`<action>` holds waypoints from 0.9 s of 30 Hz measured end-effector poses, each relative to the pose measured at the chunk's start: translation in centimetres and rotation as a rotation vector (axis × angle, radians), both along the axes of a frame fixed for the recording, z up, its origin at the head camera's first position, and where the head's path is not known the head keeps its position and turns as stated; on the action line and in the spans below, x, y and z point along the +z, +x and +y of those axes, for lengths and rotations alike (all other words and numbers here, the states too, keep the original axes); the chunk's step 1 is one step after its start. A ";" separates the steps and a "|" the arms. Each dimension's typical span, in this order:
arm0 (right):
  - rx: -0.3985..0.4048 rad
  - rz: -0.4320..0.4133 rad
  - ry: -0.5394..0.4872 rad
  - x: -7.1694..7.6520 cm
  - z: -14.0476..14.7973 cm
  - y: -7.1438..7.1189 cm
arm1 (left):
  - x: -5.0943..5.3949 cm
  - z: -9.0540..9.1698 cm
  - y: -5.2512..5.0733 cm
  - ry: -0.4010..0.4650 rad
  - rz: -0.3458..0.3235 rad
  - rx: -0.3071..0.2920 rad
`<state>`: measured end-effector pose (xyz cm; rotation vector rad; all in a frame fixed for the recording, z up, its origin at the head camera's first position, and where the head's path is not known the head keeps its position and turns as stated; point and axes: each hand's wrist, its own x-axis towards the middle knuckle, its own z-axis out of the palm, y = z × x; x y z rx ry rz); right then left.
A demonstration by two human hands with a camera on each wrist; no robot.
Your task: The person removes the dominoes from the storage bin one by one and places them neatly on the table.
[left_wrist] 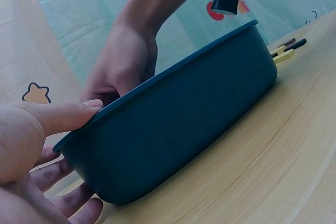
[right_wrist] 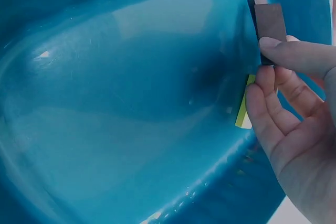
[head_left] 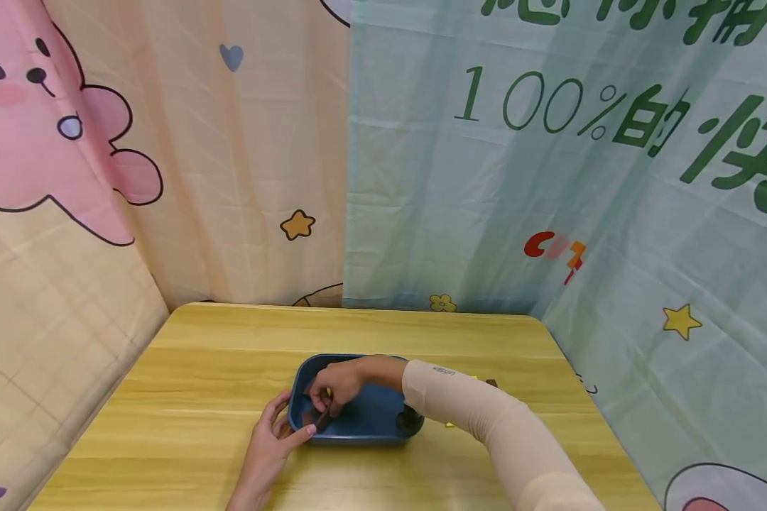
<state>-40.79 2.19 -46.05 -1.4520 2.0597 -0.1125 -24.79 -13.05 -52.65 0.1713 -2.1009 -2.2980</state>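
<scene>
Wooden table [head_left: 230, 355] | left hand [head_left: 273, 438] grips blue bin [left_wrist: 173, 119] | right hand [head_left: 343, 382] pinches brown block [right_wrist: 272, 22] (oblong)

On the table [head_left: 217, 369], approx. in the middle, the tub [head_left: 358, 441] is placed. Its L end is gripped by the L hand [head_left: 271, 441]: the thumb [left_wrist: 65, 117] is laid on the rim at the near corner, the fingers [left_wrist: 55, 174] are kept outside, by the end wall. Over the tub the R arm [head_left: 486, 415] is stretched from the R side, & in the L part a block [right_wrist: 273, 22] is held by the R hand [head_left: 339, 385]. In the tub, nr. these fingers, a 2nd block [right_wrist: 243, 111] is partly hidden. On the table, to the R of the tub, a few pcs. [left_wrist: 284, 55] are laid. Behind the table, cloths [head_left: 415, 191] are hung.
</scene>
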 end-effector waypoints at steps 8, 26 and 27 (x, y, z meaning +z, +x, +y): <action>-0.026 -0.057 -0.050 0.1 0.5 -0.1 | 0.0 0.0 0.1 -0.014 -0.024 0.016; -0.124 -0.141 -0.257 0.5 2.6 -0.3 | -0.2 0.1 -0.2 -0.022 -0.019 0.026; -0.140 -0.138 -0.271 0.6 2.8 -0.2 | -0.2 0.1 -0.2 -0.020 -0.022 0.027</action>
